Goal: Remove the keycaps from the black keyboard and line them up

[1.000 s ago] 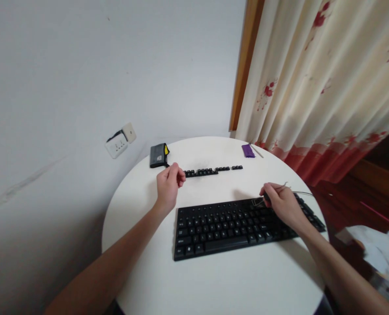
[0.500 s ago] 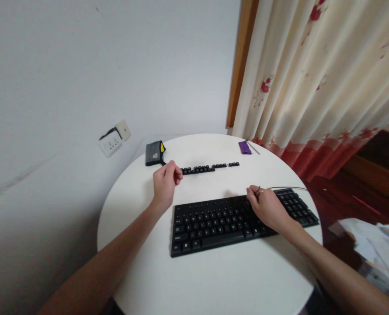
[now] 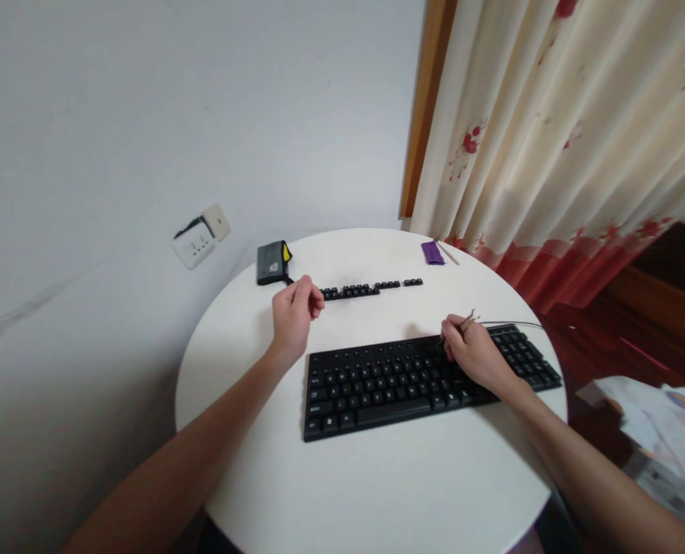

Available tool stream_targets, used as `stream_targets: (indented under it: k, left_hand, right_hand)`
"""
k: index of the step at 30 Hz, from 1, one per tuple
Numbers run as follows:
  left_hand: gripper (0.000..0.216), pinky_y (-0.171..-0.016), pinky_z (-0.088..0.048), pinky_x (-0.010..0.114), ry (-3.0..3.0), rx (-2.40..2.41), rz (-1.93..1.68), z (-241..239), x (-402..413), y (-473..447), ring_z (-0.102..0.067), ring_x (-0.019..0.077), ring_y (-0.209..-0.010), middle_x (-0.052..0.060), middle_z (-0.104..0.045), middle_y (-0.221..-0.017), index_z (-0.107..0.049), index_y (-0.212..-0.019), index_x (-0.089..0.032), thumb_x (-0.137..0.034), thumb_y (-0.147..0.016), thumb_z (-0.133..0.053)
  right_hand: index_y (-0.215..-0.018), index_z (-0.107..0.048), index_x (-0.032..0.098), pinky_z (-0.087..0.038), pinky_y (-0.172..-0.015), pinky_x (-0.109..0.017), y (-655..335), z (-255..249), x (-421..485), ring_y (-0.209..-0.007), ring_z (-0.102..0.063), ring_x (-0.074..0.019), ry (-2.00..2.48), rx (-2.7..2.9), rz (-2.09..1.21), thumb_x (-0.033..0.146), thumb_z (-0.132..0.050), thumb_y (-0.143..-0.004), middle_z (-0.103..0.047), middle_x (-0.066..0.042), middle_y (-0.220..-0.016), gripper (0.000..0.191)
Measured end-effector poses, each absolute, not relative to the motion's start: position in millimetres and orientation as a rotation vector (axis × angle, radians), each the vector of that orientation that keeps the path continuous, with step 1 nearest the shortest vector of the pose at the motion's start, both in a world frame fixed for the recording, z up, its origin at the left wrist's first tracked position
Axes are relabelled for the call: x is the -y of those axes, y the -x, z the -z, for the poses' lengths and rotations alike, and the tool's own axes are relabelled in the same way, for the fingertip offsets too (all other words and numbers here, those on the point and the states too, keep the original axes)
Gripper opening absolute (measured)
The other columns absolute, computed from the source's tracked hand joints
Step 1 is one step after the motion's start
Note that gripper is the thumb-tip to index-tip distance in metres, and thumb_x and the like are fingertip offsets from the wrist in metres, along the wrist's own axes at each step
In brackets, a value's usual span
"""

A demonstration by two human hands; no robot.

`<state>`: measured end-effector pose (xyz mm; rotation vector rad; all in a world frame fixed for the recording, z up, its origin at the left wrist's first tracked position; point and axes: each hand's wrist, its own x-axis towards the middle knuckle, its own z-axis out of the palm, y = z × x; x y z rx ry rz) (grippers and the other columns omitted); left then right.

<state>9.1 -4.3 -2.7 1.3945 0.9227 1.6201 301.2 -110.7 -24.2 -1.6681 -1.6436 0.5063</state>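
Note:
A black keyboard point(image 3: 394, 381) lies across the round white table point(image 3: 377, 477). My right hand point(image 3: 474, 352) rests on the keyboard's upper right part, fingers closed round a thin wire keycap puller whose end sticks up past my fingers. My left hand point(image 3: 295, 315) hovers over the table left of the keyboard's far corner, fingers curled in a pinch; what it holds, if anything, I cannot make out. Just beyond it a row of loose black keycaps point(image 3: 371, 288) lies on the table.
A small dark pouch with a yellow tab point(image 3: 273, 262) sits at the table's far left edge. A purple object point(image 3: 433, 252) and a thin stick lie at the far right. A wall socket point(image 3: 198, 242) is on the wall; a flowered curtain point(image 3: 550, 138) hangs at right.
My right hand slid left along the keyboard's top row and then edged back right. My left hand stayed near the end of the keycap row. The view shifted slightly.

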Motion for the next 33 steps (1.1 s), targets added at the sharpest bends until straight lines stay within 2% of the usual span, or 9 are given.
stream_targets:
  k: [12,21,28,33]
  left_hand:
    - [0.040,-0.040,-0.029,0.021,-1.439,-0.978,-1.551,3.5,6.0,-12.6,-0.042,0.0080,-0.043,0.000,-0.053,-0.053,-0.056,-0.062,-0.017,-0.042,-0.092,-0.051]
    - [0.040,-0.042,-0.033,0.019,-1.464,-0.945,-1.367,5.0,8.3,-16.0,-0.046,0.0079,-0.045,0.002,-0.057,-0.056,-0.060,-0.066,-0.014,-0.042,-0.093,-0.051]
    - [0.031,-0.052,-0.047,0.022,-1.617,-0.833,-1.094,5.2,16.3,-24.7,-0.058,0.0116,-0.059,0.006,-0.067,-0.075,-0.066,-0.082,-0.013,-0.043,-0.087,-0.062]
    - [0.033,-0.069,-0.056,0.028,-1.684,-0.789,-0.945,5.3,20.6,-26.7,-0.067,0.0156,-0.075,0.011,-0.074,-0.096,-0.067,-0.105,-0.014,-0.040,-0.084,-0.068]
  right_hand:
    - [-0.067,-0.052,0.021,-0.041,-0.054,-0.027,-300.6,26.0,109.5,-0.044,-0.052,-0.0146,1.629,1.499,-0.600,0.033,-0.040,-0.093,-0.054,0.003,-0.045,0.031]
    - [-0.065,-0.054,0.019,-0.035,-0.045,-0.024,-305.5,25.0,104.5,-0.037,-0.045,-0.0118,1.569,1.350,-0.666,0.035,-0.043,-0.091,-0.052,0.002,-0.040,0.033]
    - [-0.072,-0.056,0.019,-0.032,-0.041,-0.021,-272.7,-14.5,97.7,-0.038,-0.044,-0.0096,1.344,1.388,-0.707,0.039,-0.050,-0.091,-0.057,0.002,-0.047,0.029]
    - [-0.074,-0.056,0.019,-0.034,-0.044,-0.020,-237.1,-29.0,79.9,-0.043,-0.046,-0.0089,1.192,1.527,-0.748,0.035,-0.050,-0.092,-0.059,0.002,-0.053,0.025]
